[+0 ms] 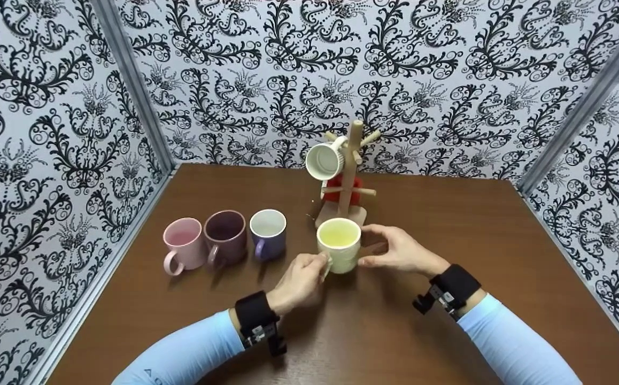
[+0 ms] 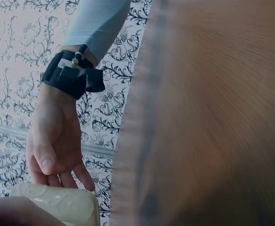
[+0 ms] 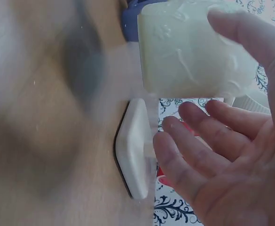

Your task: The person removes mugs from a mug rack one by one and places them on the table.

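Observation:
A pale yellow-green mug with a raised pattern is in front of the wooden mug tree. My left hand grips its handle on the left side, fingers curled; the left wrist view shows part of that hand at the bottom edge. Around the mug's right side, my right hand curves with spread fingers, the thumb near the mug wall. From the right wrist, the mug looks tipped sideways, and the right hand has its palm toward it, fingers loosely extended. A gap shows between several fingers and the mug.
Left of the hands stand a pink mug, a dark plum mug and a purple mug. On the mug tree hang a white mug and, lower behind the post, a red mug. Patterned walls bound the brown table.

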Tool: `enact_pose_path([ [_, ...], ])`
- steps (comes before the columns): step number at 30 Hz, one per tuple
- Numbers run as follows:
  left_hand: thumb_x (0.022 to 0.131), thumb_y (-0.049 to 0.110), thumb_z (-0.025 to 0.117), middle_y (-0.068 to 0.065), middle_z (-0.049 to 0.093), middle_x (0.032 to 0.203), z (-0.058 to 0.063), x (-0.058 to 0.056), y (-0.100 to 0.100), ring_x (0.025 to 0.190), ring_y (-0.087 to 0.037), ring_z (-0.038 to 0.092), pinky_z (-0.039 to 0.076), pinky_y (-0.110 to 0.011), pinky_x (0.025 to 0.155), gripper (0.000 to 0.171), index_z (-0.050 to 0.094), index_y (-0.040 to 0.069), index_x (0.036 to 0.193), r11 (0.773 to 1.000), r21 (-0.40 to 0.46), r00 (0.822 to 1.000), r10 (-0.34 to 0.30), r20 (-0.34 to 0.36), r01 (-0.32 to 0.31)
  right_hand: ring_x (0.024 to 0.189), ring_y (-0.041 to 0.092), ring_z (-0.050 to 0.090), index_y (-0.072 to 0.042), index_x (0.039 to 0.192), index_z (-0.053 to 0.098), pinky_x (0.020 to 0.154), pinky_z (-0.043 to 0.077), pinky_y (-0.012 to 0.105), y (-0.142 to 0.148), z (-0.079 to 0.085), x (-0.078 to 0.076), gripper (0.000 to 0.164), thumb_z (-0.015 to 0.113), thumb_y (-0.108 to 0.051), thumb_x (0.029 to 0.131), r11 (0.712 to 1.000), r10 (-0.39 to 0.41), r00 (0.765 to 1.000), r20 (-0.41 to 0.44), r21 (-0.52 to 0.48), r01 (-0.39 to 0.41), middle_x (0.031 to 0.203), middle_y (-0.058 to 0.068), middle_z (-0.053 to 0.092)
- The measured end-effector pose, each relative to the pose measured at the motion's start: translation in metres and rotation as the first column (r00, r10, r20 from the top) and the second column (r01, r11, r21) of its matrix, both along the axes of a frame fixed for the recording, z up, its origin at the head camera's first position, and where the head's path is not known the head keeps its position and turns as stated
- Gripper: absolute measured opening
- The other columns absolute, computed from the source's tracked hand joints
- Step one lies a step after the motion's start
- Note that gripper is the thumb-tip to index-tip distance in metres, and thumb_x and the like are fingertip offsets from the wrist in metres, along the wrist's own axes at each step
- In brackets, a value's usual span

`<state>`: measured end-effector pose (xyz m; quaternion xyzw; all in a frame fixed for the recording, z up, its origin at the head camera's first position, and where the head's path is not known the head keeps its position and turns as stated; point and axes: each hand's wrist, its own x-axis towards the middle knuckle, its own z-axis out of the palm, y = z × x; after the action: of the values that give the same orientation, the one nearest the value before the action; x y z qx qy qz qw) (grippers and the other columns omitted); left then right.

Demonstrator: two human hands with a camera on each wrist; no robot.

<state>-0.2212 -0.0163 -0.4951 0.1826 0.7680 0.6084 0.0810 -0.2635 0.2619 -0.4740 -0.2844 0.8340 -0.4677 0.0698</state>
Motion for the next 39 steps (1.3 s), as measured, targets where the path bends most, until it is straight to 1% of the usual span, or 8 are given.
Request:
enact_pose_path([
  [4,0.112,0.031,0.046,0.007,0.048,0.062,-0.003,-0.002,-0.003,0.06,-0.01,0.044,0.035,-0.025,0.061,0.049,0.049,0.016,0.066,0.999,-0.006,0.999,0.042,-0.004,-0.042,0.121,0.047,0.066,-0.001,0.142,0.06,0.097,0.056,0.058,0.005,0.0,-0.001,0.062,0.087,-0.021,0.089,0.998,-0.016,1.0,-0.025,0.066,0.018,0.136,0.023,0.067],
  [6,0.112,0.032,0.047,0.007,0.048,0.061,-0.005,-0.002,-0.004,0.059,-0.01,0.044,0.035,-0.026,0.06,0.049,0.048,0.018,0.065,0.998,-0.014,0.998,0.067,-0.015,-0.067,0.12,0.044,0.067,-0.004,0.139,0.063,0.096,0.058,0.056,0.006,0.001,-0.001,0.059,0.087,-0.023,0.089,0.993,-0.039,0.998,-0.055,0.112,0.045,0.134,0.019,0.069],
  [10,0.111,0.033,0.046,0.008,0.047,0.059,-0.008,-0.003,-0.006,0.056,-0.011,0.042,0.033,-0.027,0.056,0.049,0.046,0.021,0.063,0.992,-0.045,0.993,0.118,-0.027,-0.12,0.114,0.038,0.07,-0.007,0.133,0.067,0.094,0.06,0.049,0.009,0.001,0.0,0.054,0.088,-0.026,0.087,0.97,-0.079,0.988,-0.131,0.217,0.107,0.128,0.013,0.072],
  [14,0.11,0.034,0.046,0.008,0.049,0.06,-0.011,-0.004,-0.008,0.056,-0.011,0.042,0.033,-0.027,0.055,0.048,0.047,0.022,0.064,0.985,-0.067,0.987,0.157,-0.024,-0.159,0.108,0.038,0.072,-0.003,0.129,0.069,0.092,0.06,0.049,0.013,0.0,0.0,0.054,0.088,-0.026,0.085,0.945,-0.095,0.975,-0.201,0.291,0.152,0.124,0.018,0.073],
  [18,0.111,0.037,0.045,0.007,0.051,0.061,-0.014,-0.008,-0.009,0.057,-0.011,0.046,0.037,-0.029,0.058,0.05,0.049,0.022,0.064,0.976,-0.099,0.981,0.19,-0.038,-0.193,0.101,0.035,0.074,-0.001,0.124,0.071,0.09,0.06,0.05,0.016,-0.002,0.0,0.05,0.088,-0.024,0.084,0.925,-0.115,0.967,-0.227,0.33,0.188,0.118,0.02,0.074],
  [24,0.112,0.038,0.044,0.007,0.052,0.062,-0.024,-0.014,-0.011,0.06,-0.012,0.05,0.041,-0.031,0.063,0.051,0.05,0.021,0.064,0.958,-0.138,0.967,0.243,-0.077,-0.252,0.093,0.029,0.075,-0.004,0.12,0.073,0.084,0.061,0.043,0.019,-0.004,0.0,0.045,0.089,-0.026,0.084,0.912,-0.136,0.968,-0.211,0.356,0.205,0.107,0.017,0.076],
  [31,0.113,0.033,0.044,0.007,0.047,0.061,-0.029,-0.018,-0.013,0.057,-0.012,0.043,0.035,-0.03,0.058,0.048,0.044,0.02,0.066,0.953,-0.149,0.961,0.247,-0.125,-0.264,0.089,0.024,0.074,-0.006,0.117,0.074,0.082,0.06,0.04,0.021,-0.003,0.001,0.041,0.088,-0.026,0.085,0.913,-0.121,0.963,-0.239,0.355,0.202,0.103,0.015,0.077],
  [39,0.113,0.035,0.044,0.006,0.046,0.065,-0.036,-0.019,-0.014,0.063,-0.014,0.047,0.04,-0.033,0.065,0.047,0.048,0.019,0.068,0.938,-0.181,0.952,0.276,-0.128,-0.296,0.087,0.021,0.072,-0.005,0.116,0.074,0.08,0.059,0.036,0.021,-0.007,0.0,0.042,0.09,-0.027,0.083,0.918,-0.123,0.962,-0.242,0.342,0.203,0.101,0.014,0.076],
])
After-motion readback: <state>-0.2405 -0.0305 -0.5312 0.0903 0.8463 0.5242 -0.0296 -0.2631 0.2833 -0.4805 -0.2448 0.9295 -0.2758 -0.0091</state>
